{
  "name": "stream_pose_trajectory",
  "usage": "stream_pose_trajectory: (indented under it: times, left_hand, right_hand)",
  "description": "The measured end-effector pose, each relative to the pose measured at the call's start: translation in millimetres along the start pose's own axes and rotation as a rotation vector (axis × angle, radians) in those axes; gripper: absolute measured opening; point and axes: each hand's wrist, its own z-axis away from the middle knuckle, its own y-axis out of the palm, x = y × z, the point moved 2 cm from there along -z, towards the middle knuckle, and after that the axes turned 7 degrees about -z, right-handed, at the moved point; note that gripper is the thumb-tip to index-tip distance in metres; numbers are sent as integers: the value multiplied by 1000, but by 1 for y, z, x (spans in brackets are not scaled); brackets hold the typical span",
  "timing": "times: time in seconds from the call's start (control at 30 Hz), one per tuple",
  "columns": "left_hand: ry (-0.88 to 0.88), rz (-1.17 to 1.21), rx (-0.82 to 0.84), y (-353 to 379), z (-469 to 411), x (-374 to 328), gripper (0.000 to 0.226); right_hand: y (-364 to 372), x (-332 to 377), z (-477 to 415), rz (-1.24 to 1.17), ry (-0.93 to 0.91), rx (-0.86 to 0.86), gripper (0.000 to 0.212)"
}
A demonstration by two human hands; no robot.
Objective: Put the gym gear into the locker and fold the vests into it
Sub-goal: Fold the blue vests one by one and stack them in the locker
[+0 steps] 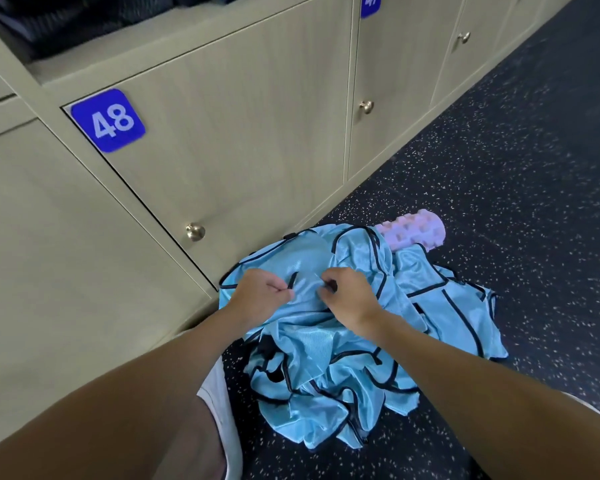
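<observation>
Centre frame, on the floor (499, 202) beside shut locker 48 (222, 133): left hand (257, 299) and right hand (350, 299) pinch the top vest (302, 258), fingers (283, 289) curled on it; suggest lifting it clear of the heap (326, 375), shaking flat, then folding.

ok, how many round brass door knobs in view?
3 round brass knobs: nearest on door 48, second on the next door, third farther right. Others may be offscreen.
</observation>
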Motion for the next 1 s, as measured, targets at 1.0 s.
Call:
stream_pose_trajectory:
  times: [1.0]
  left_hand:
    - [814,198,-598,-233,251,-280,22]
  right_hand:
    - [-243,292,189,-416,-621,-452,7]
